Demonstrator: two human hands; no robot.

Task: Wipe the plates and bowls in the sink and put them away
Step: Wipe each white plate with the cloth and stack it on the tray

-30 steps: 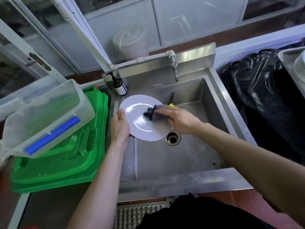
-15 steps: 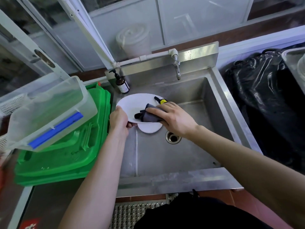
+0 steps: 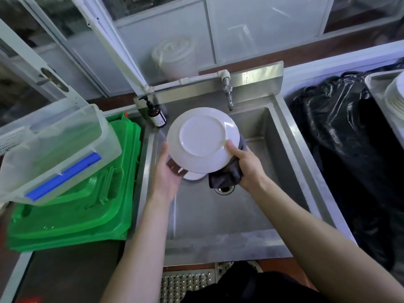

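A white plate (image 3: 202,138) is held tilted above the steel sink (image 3: 218,248), its underside facing me. My right hand (image 3: 249,169) grips its right rim, thumb on the underside, with a dark cloth (image 3: 225,176) bunched between palm and plate. My left hand (image 3: 167,176) lies palm-up under the lower left rim. Its thumb lies beside the edge and its fingers are hidden behind the plate. A second white dish (image 3: 193,176) peeks out below on the sink floor.
The tap (image 3: 228,95) hangs just behind the plate, and a brown pump bottle (image 3: 156,117) stands at the sink's back left corner. Green plastic lids (image 3: 76,215) and a clear tub (image 3: 54,149) lie left. A black bag (image 3: 349,149) and stacked white dishes (image 3: 395,99) sit right.
The plate has been turned over and lifted toward the tap, so its underside now shows. My right hand with the cloth went from wiping the face to gripping the right rim.
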